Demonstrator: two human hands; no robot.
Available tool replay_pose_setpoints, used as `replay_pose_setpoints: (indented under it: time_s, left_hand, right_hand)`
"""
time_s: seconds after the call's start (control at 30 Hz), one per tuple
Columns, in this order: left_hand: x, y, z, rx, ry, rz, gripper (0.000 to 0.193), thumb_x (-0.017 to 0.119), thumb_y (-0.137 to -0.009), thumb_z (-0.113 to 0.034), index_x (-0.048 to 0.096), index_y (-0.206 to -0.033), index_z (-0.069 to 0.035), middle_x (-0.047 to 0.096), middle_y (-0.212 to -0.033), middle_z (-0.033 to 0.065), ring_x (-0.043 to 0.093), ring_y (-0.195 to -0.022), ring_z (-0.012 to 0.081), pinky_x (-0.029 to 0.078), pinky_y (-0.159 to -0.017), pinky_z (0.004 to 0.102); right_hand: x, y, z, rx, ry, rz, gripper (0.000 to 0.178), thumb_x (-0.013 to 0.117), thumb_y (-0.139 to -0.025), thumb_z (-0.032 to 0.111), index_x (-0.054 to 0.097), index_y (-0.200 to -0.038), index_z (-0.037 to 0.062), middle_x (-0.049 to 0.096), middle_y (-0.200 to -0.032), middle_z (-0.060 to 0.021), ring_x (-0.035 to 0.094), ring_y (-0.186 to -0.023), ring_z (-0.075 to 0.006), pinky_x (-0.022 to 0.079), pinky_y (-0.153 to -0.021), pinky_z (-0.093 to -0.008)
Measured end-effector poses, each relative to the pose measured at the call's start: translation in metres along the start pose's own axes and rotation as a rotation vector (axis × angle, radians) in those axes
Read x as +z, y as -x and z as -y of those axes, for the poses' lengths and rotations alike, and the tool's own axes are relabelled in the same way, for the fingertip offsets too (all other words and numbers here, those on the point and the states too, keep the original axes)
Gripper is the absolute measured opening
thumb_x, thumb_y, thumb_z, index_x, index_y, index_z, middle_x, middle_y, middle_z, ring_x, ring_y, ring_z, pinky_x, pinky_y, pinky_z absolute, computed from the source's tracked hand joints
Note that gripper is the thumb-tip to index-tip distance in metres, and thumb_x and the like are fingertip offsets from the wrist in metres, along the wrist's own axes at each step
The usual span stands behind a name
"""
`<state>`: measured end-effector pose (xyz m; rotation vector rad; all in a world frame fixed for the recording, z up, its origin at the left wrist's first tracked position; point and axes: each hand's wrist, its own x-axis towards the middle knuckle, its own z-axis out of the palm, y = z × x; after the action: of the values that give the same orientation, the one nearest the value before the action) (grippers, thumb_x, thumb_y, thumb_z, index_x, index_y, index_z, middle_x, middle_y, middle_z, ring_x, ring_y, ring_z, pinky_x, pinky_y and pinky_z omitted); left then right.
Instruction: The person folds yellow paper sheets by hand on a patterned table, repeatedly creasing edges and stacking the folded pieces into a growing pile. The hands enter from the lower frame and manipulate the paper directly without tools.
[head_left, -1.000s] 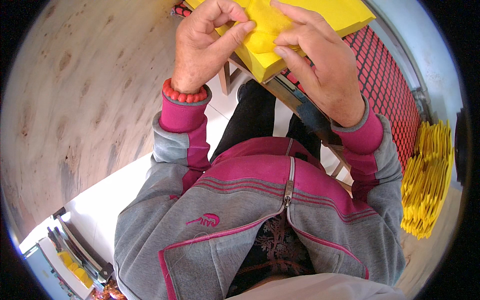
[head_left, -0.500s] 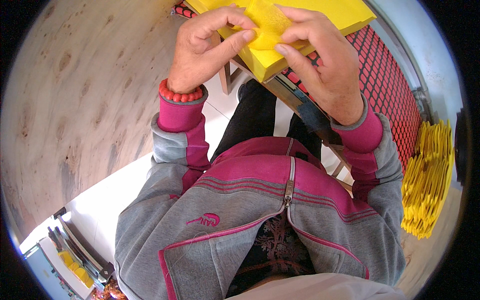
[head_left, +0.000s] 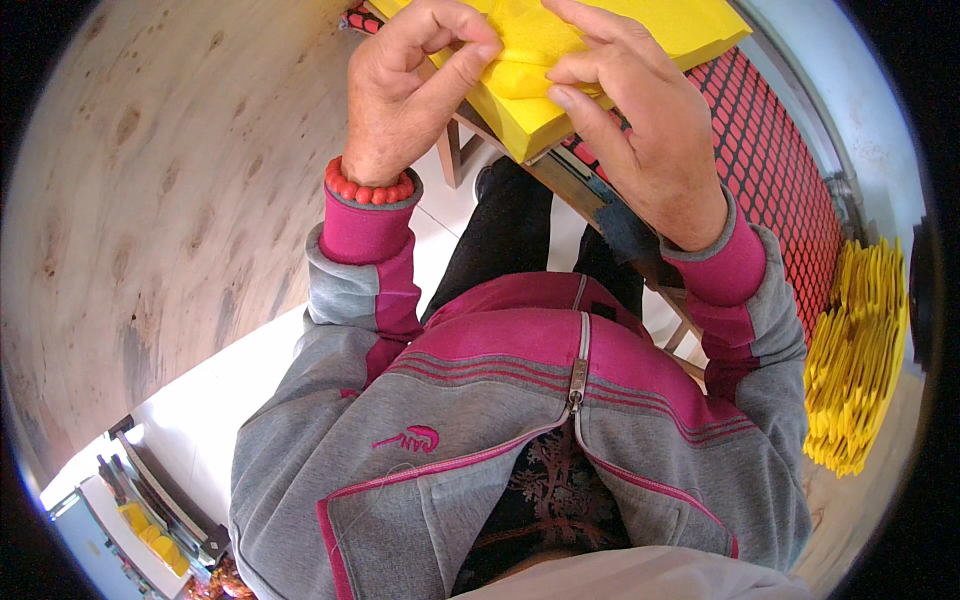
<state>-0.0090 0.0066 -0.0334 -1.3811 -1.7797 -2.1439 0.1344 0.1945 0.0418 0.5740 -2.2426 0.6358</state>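
A piece of thin yellow cloth (head_left: pixel 535 38), folded and creased, lies between my hands at the top of the view. My left hand (head_left: pixel 412 95) pinches its left side between thumb and forefinger. On the right side of the cloth, the thumb and forefinger of my right hand (head_left: pixel 645 120) close on a fold, with the other fingers reaching over it. Beneath is a flat yellow stack (head_left: pixel 690 28), apparently of the same material, its near corner jutting toward me.
The stack rests on a wooden-legged stand with a red and black patterned cover (head_left: pixel 765 130). A large wooden board (head_left: pixel 170 180) fills the left side. Folded yellow pieces (head_left: pixel 855 360) are bundled at the right. A shelf (head_left: pixel 130 530) with small items stands lower left.
The raised part of the cloth has come down flatter over the stack. My left hand has shifted slightly up and left; the right hand's fingers have moved a little apart and up.
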Motion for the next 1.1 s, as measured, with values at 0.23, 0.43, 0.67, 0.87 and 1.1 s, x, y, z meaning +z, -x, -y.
replay_pose_setpoints:
  time_s: [0.23,0.43,0.67,0.87,1.1]
  left_hand:
    - [-0.016,-0.005,-0.006,0.029,-0.015,0.184,0.015,0.057,-0.099,0.002,0.07,-0.108,0.002,0.072,-0.11,0.0061,0.065,-0.104,0.014,0.049,-0.098,0.0287]
    - [-0.011,-0.008,-0.014,0.154,-0.132,0.21,0.014,0.063,-0.095,0.002,0.07,-0.107,0.002,0.071,-0.107,0.0065,0.064,-0.106,0.016,0.047,-0.099,0.0294]
    - [-0.001,-0.002,-0.007,0.046,-0.061,0.053,0.011,0.071,-0.096,-0.002,0.069,-0.106,0.0,0.069,-0.103,0.0028,0.065,-0.1,0.0127,0.051,-0.091,0.0273]
    - [-0.001,-0.002,-0.006,0.008,-0.051,0.032,0.011,0.071,-0.096,-0.002,0.068,-0.106,0.0,0.069,-0.102,0.0025,0.066,-0.096,0.0116,0.053,-0.087,0.0257]
    - [0.0,-0.003,-0.004,0.037,-0.03,0.034,0.011,0.07,-0.096,-0.002,0.068,-0.106,0.0,0.068,-0.102,0.0019,0.065,-0.096,0.0112,0.052,-0.088,0.0257]
  right_hand:
    - [-0.003,-0.003,0.002,0.048,-0.003,0.038,0.016,0.076,-0.083,0.0,0.062,-0.093,0.0001,0.065,-0.125,-0.029,0.071,-0.095,-0.0328,0.057,-0.081,-0.0345]
    - [-0.002,-0.001,-0.001,0.023,0.002,0.019,0.018,0.076,-0.083,-0.001,0.062,-0.093,0.0006,0.065,-0.123,-0.0291,0.071,-0.097,-0.0338,0.056,-0.081,-0.0343]
    - [-0.001,-0.004,0.0,0.004,-0.048,-0.114,0.027,0.081,-0.078,0.001,0.06,-0.095,0.0026,0.067,-0.119,-0.0259,0.07,-0.098,-0.0349,0.056,-0.082,-0.0358]
    - [-0.005,-0.001,0.001,0.019,0.047,0.01,0.025,0.08,-0.08,0.002,0.062,-0.097,0.0009,0.065,-0.125,-0.0266,0.071,-0.099,-0.0344,0.057,-0.082,-0.0365]
    - [0.001,0.0,-0.001,-0.004,0.013,0.012,0.018,0.076,-0.083,0.0,0.064,-0.096,-0.0003,0.063,-0.127,-0.028,0.071,-0.099,-0.0343,0.057,-0.083,-0.0362]
